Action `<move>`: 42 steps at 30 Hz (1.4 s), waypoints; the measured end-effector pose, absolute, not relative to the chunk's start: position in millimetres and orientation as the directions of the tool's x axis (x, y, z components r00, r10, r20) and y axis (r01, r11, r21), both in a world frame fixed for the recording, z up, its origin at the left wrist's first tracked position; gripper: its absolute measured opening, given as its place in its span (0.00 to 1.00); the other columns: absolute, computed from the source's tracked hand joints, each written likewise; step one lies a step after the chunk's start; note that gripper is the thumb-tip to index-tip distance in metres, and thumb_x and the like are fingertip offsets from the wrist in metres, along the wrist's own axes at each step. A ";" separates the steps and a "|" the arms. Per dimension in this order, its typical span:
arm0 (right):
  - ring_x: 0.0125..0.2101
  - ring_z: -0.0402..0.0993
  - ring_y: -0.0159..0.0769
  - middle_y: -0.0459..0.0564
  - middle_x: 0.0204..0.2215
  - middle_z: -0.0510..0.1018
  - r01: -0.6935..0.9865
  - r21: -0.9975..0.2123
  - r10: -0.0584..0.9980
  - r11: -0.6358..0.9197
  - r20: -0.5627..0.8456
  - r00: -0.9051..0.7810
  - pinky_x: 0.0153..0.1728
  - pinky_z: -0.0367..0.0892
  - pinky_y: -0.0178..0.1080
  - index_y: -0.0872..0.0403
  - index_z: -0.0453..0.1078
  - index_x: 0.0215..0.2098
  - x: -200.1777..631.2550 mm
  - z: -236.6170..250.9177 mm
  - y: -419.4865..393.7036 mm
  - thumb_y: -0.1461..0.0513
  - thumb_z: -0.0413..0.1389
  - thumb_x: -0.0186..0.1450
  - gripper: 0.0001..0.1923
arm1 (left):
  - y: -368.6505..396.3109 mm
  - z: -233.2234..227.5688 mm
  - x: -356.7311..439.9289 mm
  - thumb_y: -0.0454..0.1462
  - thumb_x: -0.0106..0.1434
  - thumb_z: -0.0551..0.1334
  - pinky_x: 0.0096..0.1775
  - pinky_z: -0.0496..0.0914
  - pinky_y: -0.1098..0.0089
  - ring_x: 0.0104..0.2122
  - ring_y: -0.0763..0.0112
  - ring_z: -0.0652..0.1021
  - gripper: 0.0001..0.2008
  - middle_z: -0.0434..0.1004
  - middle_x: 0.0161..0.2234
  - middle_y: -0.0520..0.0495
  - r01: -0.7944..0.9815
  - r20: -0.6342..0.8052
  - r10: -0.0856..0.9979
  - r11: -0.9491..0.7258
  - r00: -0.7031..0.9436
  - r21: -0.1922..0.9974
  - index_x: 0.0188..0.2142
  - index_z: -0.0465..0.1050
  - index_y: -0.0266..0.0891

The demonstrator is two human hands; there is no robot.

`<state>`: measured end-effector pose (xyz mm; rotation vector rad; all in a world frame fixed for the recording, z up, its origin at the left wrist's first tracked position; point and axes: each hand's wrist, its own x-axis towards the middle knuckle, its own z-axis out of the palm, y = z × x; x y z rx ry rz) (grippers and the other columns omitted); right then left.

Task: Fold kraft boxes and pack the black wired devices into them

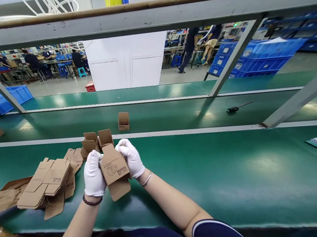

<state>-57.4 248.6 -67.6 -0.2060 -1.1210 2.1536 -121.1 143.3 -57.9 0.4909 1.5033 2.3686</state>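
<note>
Right now both my white-gloved hands are closed on one small brown printed cardboard carton, my left hand pinching its left edge and my right hand its right, holding it up just above the green conveyor belt with its top flaps open. It looks light and thin, stiff along the creases but easy to crush, so I judge the side edges the place to grip, beside the heap of flat brown carton blanks
</note>
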 end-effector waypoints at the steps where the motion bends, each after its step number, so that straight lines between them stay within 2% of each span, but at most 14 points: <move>1: 0.28 0.69 0.31 0.39 0.28 0.72 -0.480 -0.772 0.630 -0.416 0.136 -0.765 0.39 0.69 0.38 0.49 0.63 0.40 -56.3 -69.6 248.0 0.54 0.64 0.57 0.18 | 143.3 -58.8 -121.7 0.57 0.58 0.67 0.32 0.71 0.74 0.26 0.77 0.72 0.24 0.70 0.26 0.54 -0.040 0.136 0.409 -0.394 -0.902 0.918 0.27 0.68 0.39; 4: 0.42 0.74 0.35 0.45 0.42 0.76 -0.421 -0.820 0.565 -0.388 0.149 -0.812 0.50 0.69 0.41 0.48 0.63 0.49 -49.0 -73.4 243.1 0.47 0.60 0.63 0.22 | 140.8 -54.9 -125.5 0.58 0.58 0.66 0.29 0.68 0.74 0.23 0.77 0.69 0.26 0.67 0.24 0.54 0.058 0.192 0.326 -0.381 -0.926 0.923 0.24 0.66 0.39; 6: 0.52 0.71 0.38 0.50 0.53 0.73 -0.375 -0.875 0.449 -0.307 0.215 -0.868 0.57 0.65 0.44 0.49 0.63 0.54 -41.0 -74.0 237.3 0.42 0.56 0.66 0.27 | 138.1 -49.1 -129.1 0.60 0.57 0.65 0.28 0.68 0.73 0.22 0.76 0.68 0.27 0.66 0.22 0.54 0.165 0.286 0.273 -0.391 -0.919 0.905 0.24 0.65 0.39; 8: 0.55 0.70 0.40 0.52 0.57 0.71 -0.333 -0.922 0.366 -0.200 0.245 -0.898 0.59 0.64 0.46 0.49 0.61 0.57 -33.4 -74.0 231.7 0.39 0.55 0.65 0.32 | 136.3 -44.2 -132.6 0.61 0.57 0.64 0.27 0.68 0.73 0.22 0.76 0.68 0.28 0.66 0.22 0.54 0.215 0.347 0.313 -0.388 -0.884 0.896 0.24 0.65 0.39; 12: 0.48 0.73 0.40 0.52 0.49 0.75 -0.281 -0.959 0.479 -0.047 0.225 -0.849 0.52 0.70 0.45 0.51 0.64 0.53 -29.6 -75.7 228.5 0.38 0.57 0.63 0.32 | 142.4 -46.9 -133.8 0.56 0.55 0.69 0.32 0.71 0.72 0.27 0.74 0.74 0.23 0.72 0.28 0.53 0.210 0.348 0.328 -0.390 -0.878 0.897 0.31 0.68 0.40; 14: 0.47 0.74 0.40 0.52 0.48 0.76 -0.272 -0.960 0.585 0.059 0.254 -0.771 0.50 0.71 0.44 0.50 0.65 0.52 -32.4 -77.1 231.7 0.40 0.57 0.63 0.30 | 149.1 -55.9 -129.7 0.53 0.54 0.71 0.43 0.74 0.69 0.38 0.69 0.78 0.23 0.77 0.38 0.49 0.204 0.342 0.333 -0.385 -0.878 0.900 0.39 0.70 0.41; 16: 0.47 0.74 0.39 0.52 0.49 0.75 -0.246 -0.943 0.655 0.227 0.334 -0.677 0.52 0.70 0.44 0.49 0.67 0.52 -34.7 -78.5 236.0 0.43 0.58 0.64 0.26 | 154.5 -67.8 -123.0 0.53 0.58 0.69 0.50 0.73 0.64 0.47 0.64 0.78 0.25 0.77 0.49 0.44 0.158 0.309 0.432 -0.351 -0.848 0.923 0.48 0.70 0.42; 18: 0.47 0.74 0.38 0.52 0.48 0.75 -0.222 -0.896 0.648 0.385 0.434 -0.626 0.52 0.69 0.43 0.49 0.69 0.49 -35.0 -80.2 238.9 0.46 0.58 0.66 0.21 | 157.0 -78.6 -115.8 0.55 0.63 0.62 0.53 0.72 0.61 0.50 0.61 0.78 0.25 0.76 0.53 0.41 0.094 0.249 0.516 -0.307 -0.820 0.947 0.52 0.70 0.42; 21: 0.45 0.74 0.37 0.52 0.43 0.75 -0.251 -0.823 0.581 0.509 0.544 -0.605 0.50 0.69 0.42 0.51 0.70 0.40 -32.8 -84.1 237.9 0.49 0.54 0.69 0.14 | 156.3 -86.4 -107.8 0.57 0.65 0.57 0.52 0.72 0.60 0.47 0.59 0.79 0.26 0.79 0.47 0.40 0.100 0.211 0.485 -0.243 -0.849 0.965 0.46 0.75 0.38; 24: 0.42 0.74 0.37 0.52 0.40 0.75 -0.255 -0.803 0.587 0.539 0.575 -0.569 0.45 0.70 0.41 0.52 0.67 0.33 -30.8 -87.8 233.2 0.51 0.50 0.70 0.15 | 155.1 -85.0 -103.3 0.54 0.63 0.62 0.49 0.73 0.61 0.42 0.60 0.80 0.21 0.81 0.40 0.42 0.239 0.289 0.378 -0.172 -0.880 0.955 0.36 0.76 0.38; 28: 0.44 0.75 0.37 0.54 0.44 0.77 -0.278 -0.799 0.619 0.533 0.592 -0.516 0.48 0.71 0.43 0.52 0.67 0.48 -29.5 -88.0 230.6 0.54 0.50 0.70 0.13 | 155.5 -82.9 -101.1 0.46 0.63 0.63 0.52 0.73 0.61 0.46 0.62 0.79 0.12 0.80 0.45 0.43 0.427 0.458 0.259 -0.170 -0.850 0.888 0.38 0.74 0.39; 32: 0.48 0.75 0.39 0.54 0.46 0.77 -0.324 -0.725 0.536 0.607 0.675 -0.507 0.52 0.70 0.44 0.51 0.71 0.44 -27.2 -86.6 233.3 0.55 0.47 0.71 0.14 | 153.9 -86.7 -103.0 0.43 0.66 0.59 0.50 0.74 0.61 0.46 0.62 0.80 0.12 0.80 0.46 0.43 0.557 0.572 0.299 -0.143 -0.764 0.818 0.34 0.77 0.39; 39: 0.49 0.75 0.41 0.53 0.47 0.78 -0.255 -0.759 0.505 0.599 0.605 -0.615 0.52 0.70 0.46 0.48 0.77 0.39 -23.8 -87.0 232.1 0.53 0.47 0.72 0.18 | 148.9 -90.8 -105.2 0.44 0.69 0.55 0.47 0.75 0.61 0.41 0.63 0.81 0.19 0.81 0.41 0.42 0.583 0.599 0.321 -0.157 -0.734 0.798 0.26 0.75 0.38; 42: 0.49 0.75 0.40 0.53 0.48 0.78 -0.273 -0.784 0.555 0.558 0.597 -0.580 0.53 0.70 0.45 0.49 0.75 0.42 -23.9 -88.0 237.2 0.52 0.48 0.72 0.16 | 146.2 -90.8 -113.3 0.45 0.66 0.61 0.49 0.76 0.60 0.45 0.61 0.81 0.13 0.81 0.46 0.41 0.661 0.661 0.417 -0.169 -0.624 0.731 0.32 0.78 0.39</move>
